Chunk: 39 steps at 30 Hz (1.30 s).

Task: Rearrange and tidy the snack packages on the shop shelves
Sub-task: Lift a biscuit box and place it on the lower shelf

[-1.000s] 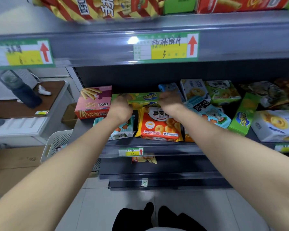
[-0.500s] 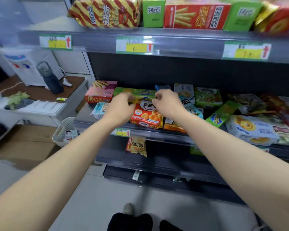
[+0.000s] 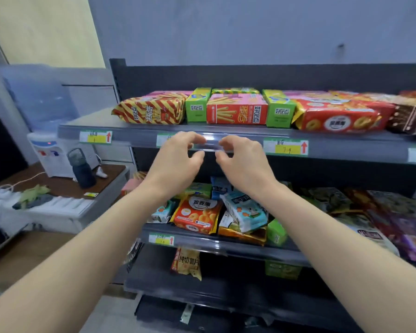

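1. The left hand (image 3: 178, 157) and right hand (image 3: 243, 159) hover side by side, fingers (image 3: 190, 138) loosely curved, holding nothing.
2. The red biscuit-stick box (image 3: 237, 111) sits on the top shelf (image 3: 346, 146), just above the fingers.
3. The orange biscuit bag (image 3: 197, 213) lies below them.

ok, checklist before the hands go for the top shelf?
1. Left hand empty: ok, fingers loosely curved, holding nothing.
2. Right hand empty: ok, same.
3. Path to red stick-biscuit box: ok, it sits just above both hands, front unblocked.
4. Side room for a grip on it: cannot tell, a green box sits close on each side.
5. Top row straight: not ok, striped bag lies askew.
6. Middle shelf tidy: not ok, packs overlap in a pile.
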### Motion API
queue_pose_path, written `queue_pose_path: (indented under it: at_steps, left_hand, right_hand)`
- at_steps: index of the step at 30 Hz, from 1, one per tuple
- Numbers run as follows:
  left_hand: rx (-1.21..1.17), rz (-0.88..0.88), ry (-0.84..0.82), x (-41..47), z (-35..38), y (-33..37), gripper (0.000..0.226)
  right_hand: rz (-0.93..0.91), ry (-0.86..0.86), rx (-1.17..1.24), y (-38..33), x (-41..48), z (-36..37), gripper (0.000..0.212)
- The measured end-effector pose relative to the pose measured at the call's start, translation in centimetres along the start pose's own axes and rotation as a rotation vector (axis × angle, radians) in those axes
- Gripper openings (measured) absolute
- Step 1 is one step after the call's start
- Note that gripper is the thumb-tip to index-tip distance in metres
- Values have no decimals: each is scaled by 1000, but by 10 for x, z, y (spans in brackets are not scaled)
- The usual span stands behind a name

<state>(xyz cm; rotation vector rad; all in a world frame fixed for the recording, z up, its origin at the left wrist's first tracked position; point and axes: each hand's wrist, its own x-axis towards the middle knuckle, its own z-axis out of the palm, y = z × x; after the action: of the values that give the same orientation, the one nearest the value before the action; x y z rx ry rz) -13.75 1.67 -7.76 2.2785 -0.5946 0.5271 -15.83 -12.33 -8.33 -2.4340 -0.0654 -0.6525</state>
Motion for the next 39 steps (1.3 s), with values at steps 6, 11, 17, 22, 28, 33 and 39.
queue_pose_path:
  at_steps: [6, 11, 17, 22, 28, 33, 39]
  left_hand:
    - [22, 48, 9, 32, -10, 4, 29]
    - [32, 36, -11, 71, -17, -5, 31]
    - [167, 16, -61, 122, -16, -26, 35]
    - [381, 79, -111, 158, -5, -42, 35]
    - [723, 47, -201, 197, 15, -47, 39]
    - [781, 21, -217, 212, 15, -59, 48]
    - [794, 35, -159, 214, 21, -58, 51]
  right_hand:
    - [-9, 56, -70, -2, 25, -25, 37]
    - [18, 77, -112, -6, 57, -26, 29]
    - [39, 23, -128, -15, 100, -14, 38]
    - [73, 1, -153, -15, 133, -2, 40]
    - [82, 34, -164, -7, 156, 8, 39]
    - [89, 50, -155, -2, 163, 12, 41]
    - [84, 51, -153, -3, 165, 16, 45]
